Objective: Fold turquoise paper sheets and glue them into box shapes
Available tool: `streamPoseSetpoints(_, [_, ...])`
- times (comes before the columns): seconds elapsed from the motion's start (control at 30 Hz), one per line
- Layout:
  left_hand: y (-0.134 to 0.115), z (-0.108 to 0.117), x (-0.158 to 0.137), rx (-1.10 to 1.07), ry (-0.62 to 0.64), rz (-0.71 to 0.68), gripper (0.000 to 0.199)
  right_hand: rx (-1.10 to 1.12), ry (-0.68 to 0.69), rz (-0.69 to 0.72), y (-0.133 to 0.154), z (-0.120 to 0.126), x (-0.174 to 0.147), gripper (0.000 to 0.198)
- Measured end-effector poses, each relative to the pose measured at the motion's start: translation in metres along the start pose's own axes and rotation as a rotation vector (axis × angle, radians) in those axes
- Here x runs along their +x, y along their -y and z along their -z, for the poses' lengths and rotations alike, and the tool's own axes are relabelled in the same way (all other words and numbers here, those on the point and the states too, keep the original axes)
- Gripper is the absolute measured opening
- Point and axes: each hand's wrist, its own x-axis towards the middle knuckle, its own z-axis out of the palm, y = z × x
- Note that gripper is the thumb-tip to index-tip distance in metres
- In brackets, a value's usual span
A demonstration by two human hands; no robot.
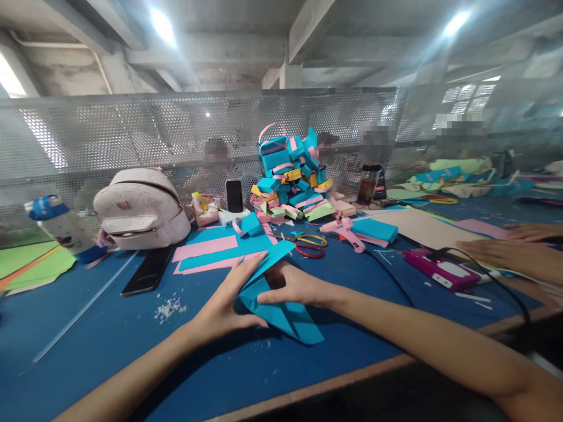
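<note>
A folded sheet of blue paper is held up over the front of the table, its flaps standing at angles. My left hand grips its left side, with the thumb stretched along the lower edge. From the right, my right hand pinches the paper, thumb on the near face and fingers partly hidden behind a fold. Just beyond lie flat pink strips and blue sheets. Scissors with red and yellow handles and a pink glue gun rest behind my right hand.
A tall heap of blue, pink and yellow paper boxes stands at the back. Leftward are a white backpack, a black phone, a bottle and a clear ruler. A magenta power bank lies near another person's hands.
</note>
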Motion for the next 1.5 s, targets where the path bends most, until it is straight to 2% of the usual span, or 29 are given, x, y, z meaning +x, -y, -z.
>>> streamPoseSetpoints(0.1, [0.001,0.000,0.000,-0.013,0.003,0.009,0.103,0.009,-0.044,-0.048,-0.002,-0.001,0.000,0.027])
streamPoseSetpoints(0.27, [0.001,-0.001,0.002,-0.026,-0.035,0.002,0.104,0.047,-0.049,-0.058,-0.004,0.000,0.002,0.033])
streamPoseSetpoints(0.4, [-0.001,-0.001,0.002,-0.025,-0.060,0.028,0.101,0.036,-0.124,-0.080,-0.003,0.000,0.003,0.037])
streamPoseSetpoints(0.63, [0.001,-0.001,0.001,0.010,-0.053,0.022,0.099,0.038,-0.021,-0.038,0.002,-0.003,0.001,0.040])
streamPoseSetpoints(0.83, [0.000,-0.001,0.002,0.025,-0.050,0.017,0.095,-0.135,-0.105,-0.078,-0.006,-0.001,0.003,0.031])
streamPoseSetpoints(1.1, [0.001,-0.002,0.002,0.015,-0.033,0.006,0.094,-0.107,-0.089,-0.021,-0.014,-0.004,0.004,0.029])
streamPoseSetpoints(1.2, [-0.001,0.000,0.002,0.024,-0.021,0.003,0.088,-0.161,-0.110,-0.013,-0.012,-0.003,0.004,0.029])
streamPoseSetpoints(1.37, [-0.006,0.003,0.002,0.064,-0.025,0.028,0.061,-0.217,-0.148,0.030,-0.004,-0.001,0.005,0.036])
streamPoseSetpoints(1.5, [-0.004,0.002,0.000,0.183,-0.066,-0.002,0.055,-0.181,-0.174,0.071,0.003,-0.001,0.004,0.032])
